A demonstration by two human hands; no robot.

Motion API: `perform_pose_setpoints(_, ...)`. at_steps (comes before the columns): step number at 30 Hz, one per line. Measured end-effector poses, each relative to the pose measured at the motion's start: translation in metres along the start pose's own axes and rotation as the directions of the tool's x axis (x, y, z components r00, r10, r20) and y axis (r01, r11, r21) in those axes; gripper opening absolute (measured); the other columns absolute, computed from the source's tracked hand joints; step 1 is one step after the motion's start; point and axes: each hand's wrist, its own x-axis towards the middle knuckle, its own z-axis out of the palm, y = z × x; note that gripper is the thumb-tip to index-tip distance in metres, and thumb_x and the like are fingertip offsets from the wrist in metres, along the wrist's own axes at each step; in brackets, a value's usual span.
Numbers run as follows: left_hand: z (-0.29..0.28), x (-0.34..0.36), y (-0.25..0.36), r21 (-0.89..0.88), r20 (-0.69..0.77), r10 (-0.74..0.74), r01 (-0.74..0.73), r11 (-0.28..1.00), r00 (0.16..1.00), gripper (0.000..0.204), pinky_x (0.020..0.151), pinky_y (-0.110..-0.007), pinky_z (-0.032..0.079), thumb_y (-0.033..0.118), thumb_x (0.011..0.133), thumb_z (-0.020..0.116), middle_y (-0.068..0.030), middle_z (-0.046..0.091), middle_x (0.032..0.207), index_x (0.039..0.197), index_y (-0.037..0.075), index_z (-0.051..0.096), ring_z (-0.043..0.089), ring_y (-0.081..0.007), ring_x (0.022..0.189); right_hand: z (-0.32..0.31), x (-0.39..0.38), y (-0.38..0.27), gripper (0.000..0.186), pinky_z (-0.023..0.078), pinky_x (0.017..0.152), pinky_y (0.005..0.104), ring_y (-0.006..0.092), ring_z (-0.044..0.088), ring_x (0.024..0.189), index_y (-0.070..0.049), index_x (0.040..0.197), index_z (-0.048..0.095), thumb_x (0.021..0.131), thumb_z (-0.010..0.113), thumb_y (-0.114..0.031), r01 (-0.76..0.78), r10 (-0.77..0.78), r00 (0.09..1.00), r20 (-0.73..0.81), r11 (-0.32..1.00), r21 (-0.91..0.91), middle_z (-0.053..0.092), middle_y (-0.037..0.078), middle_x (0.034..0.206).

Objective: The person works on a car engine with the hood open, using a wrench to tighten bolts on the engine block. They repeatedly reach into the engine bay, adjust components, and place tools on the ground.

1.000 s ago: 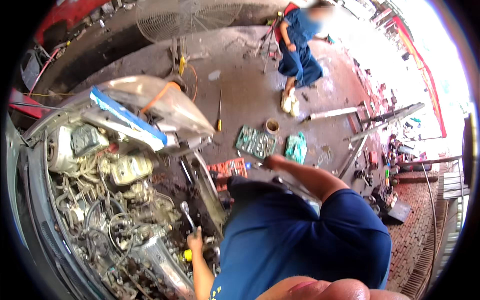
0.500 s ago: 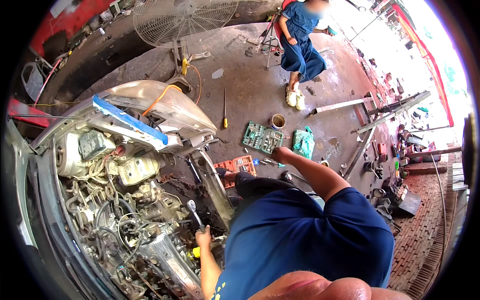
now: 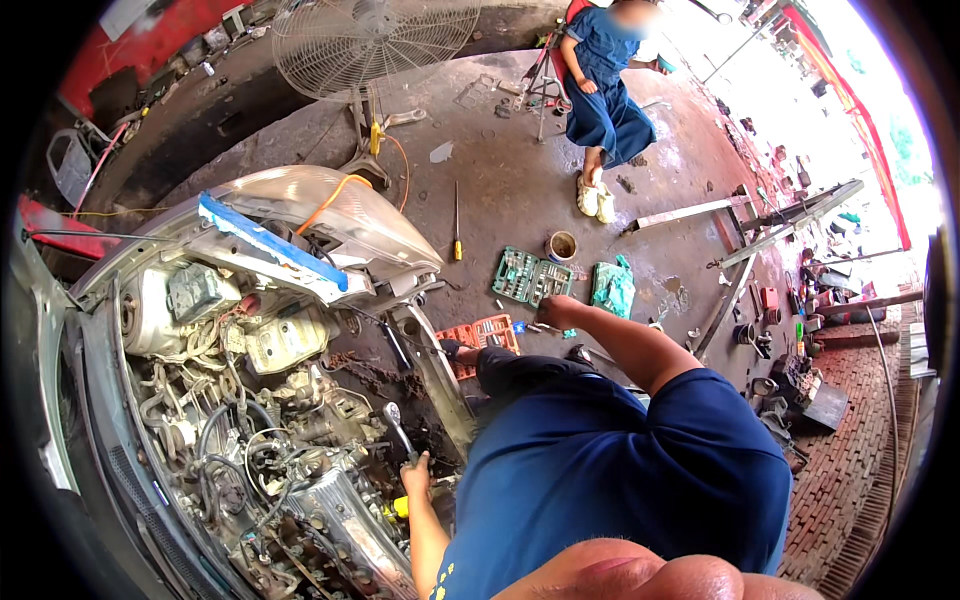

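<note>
The person's left hand (image 3: 418, 474) was wrapped around the handle of a ratchet wrench (image 3: 398, 428), whose round head pointed up and away over the edge of the open engine bay. The wrench stood tilted, just beside the engine (image 3: 335, 505) and its metal cover, with a yellow piece (image 3: 401, 507) near the wrist.

The right hand (image 3: 558, 311) reached out low over the floor (image 3: 500, 215), its fingers curled; whether they pinched anything could not be told. It was at the near edge of an open green tool case (image 3: 533, 279), with a green plastic bag (image 3: 612, 287) to its right. An open orange tool case (image 3: 458, 334) lay to its left, near the person's foot.

Beyond the green case stood a round tub (image 3: 562, 246), and a yellow-handled screwdriver (image 3: 458, 248) lay farther left. A co-worker (image 3: 606, 105) in blue sat beyond, near a large fan (image 3: 375, 45).
</note>
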Motion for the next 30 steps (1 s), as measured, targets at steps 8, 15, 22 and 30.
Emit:
perform_pose_setpoints(8, 0.020, -0.016, 0.026, -0.018, 0.088, -0.077, 0.079, 0.997, 0.993, 0.075, 0.042, -0.034, 0.040, 0.073, 0.095, 0.057, -0.0031, 0.047, 0.055, 0.075, 0.002, 0.070, 0.045, -0.0187, 0.043, 0.036, -0.028, 0.150, 0.044, 0.056, 0.086, 0.0522, 0.0438, 0.069, 0.102, -0.009, 0.119, 0.070, 0.098, 0.059, -0.047, -0.103, 0.096, 0.994, -0.043, 0.977, -0.189, 0.070, 0.023, 0.114)
perform_pose_setpoints(15, 0.000, -0.014, 0.019, -0.074, 0.118, -0.104, 0.114, 0.991, 0.987, 0.084, 0.044, -0.034, 0.042, 0.079, 0.097, 0.046, -0.0037, 0.047, 0.054, 0.074, 0.001, 0.069, 0.043, -0.0187, 0.042, 0.004, -0.024, 0.046, 0.047, 0.055, 0.088, 0.0528, 0.0438, 0.069, 0.103, -0.007, 0.117, 0.071, 0.096, 0.062, -0.048, -0.182, 0.182, 0.981, -0.060, 0.983, 0.015, 0.073, 0.024, 0.108)
perform_pose_setpoints(22, 0.001, -0.008, 0.013, -0.045, 0.091, -0.049, 0.053, 0.998, 0.995, 0.083, 0.047, -0.035, 0.050, 0.078, 0.098, 0.046, -0.0056, 0.053, 0.056, 0.068, 0.002, 0.067, 0.051, -0.0212, 0.046, -0.021, -0.015, 0.000, 0.045, 0.054, 0.092, 0.0506, 0.0417, 0.070, 0.105, -0.008, 0.112, 0.073, 0.094, 0.063, -0.048, -0.131, 0.135, 0.990, -0.044, 0.988, 0.085, 0.074, 0.022, 0.108)
perform_pose_setpoints(30, 0.001, -0.003, 0.011, -0.051, 0.115, -0.045, 0.051, 0.997, 0.992, 0.082, 0.051, -0.036, 0.053, 0.077, 0.097, 0.048, -0.0045, 0.053, 0.059, 0.074, 0.002, 0.070, 0.053, -0.0194, 0.051, -0.023, -0.020, 0.015, 0.048, 0.054, 0.093, 0.0504, 0.0426, 0.069, 0.108, -0.005, 0.114, 0.071, 0.094, 0.064, -0.048, -0.191, 0.193, 0.981, -0.035, 0.981, 0.040, 0.073, 0.024, 0.111)
